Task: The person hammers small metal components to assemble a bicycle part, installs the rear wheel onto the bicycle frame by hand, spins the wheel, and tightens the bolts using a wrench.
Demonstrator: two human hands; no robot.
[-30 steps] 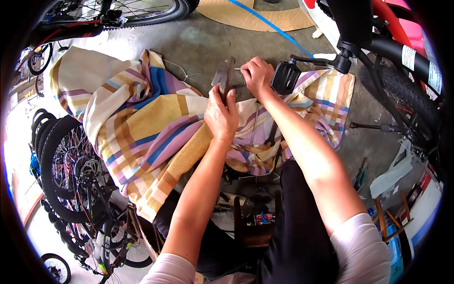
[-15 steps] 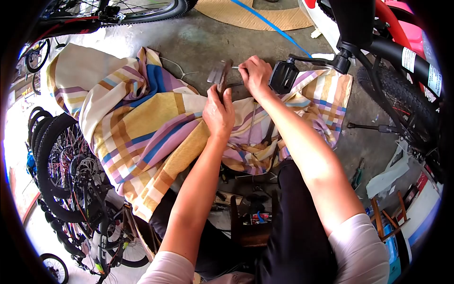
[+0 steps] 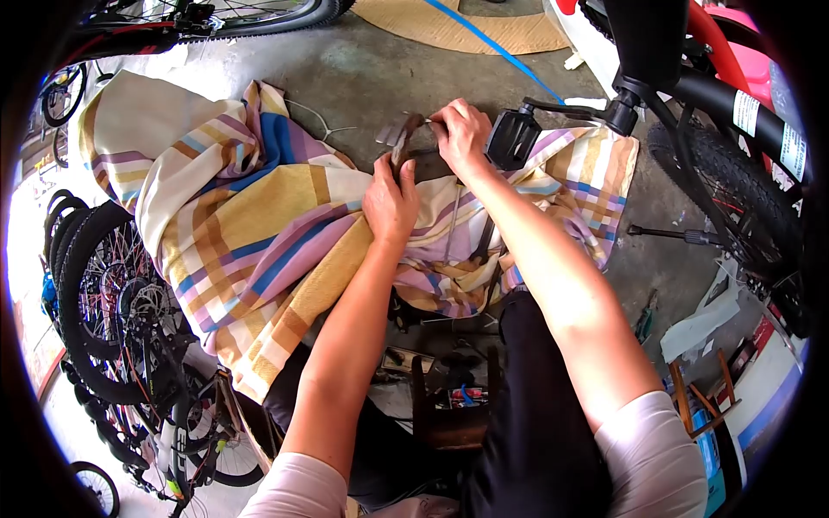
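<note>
In the head view my left hand is closed round the lower end of a worn brown and grey metal part, held upright above the cloth. My right hand pinches a thin silvery rod that meets the upper end of this part; most of the rod is hidden by my fingers. Under both hands spreads a checked cloth in yellow, white, purple and blue. Just right of my right hand is a black bicycle pedal, apart from my fingers. Long thin metal tools lie on the cloth below.
A bicycle frame with its crank stands at the right, near a knobbly tyre. Several bicycles stand at the left. A small wooden stool with tools around it is between my legs. Cardboard lies ahead.
Both hands have shifted very slightly left with the view. The metal part tilts a little more to the right at its top, and the grips stay the same.
</note>
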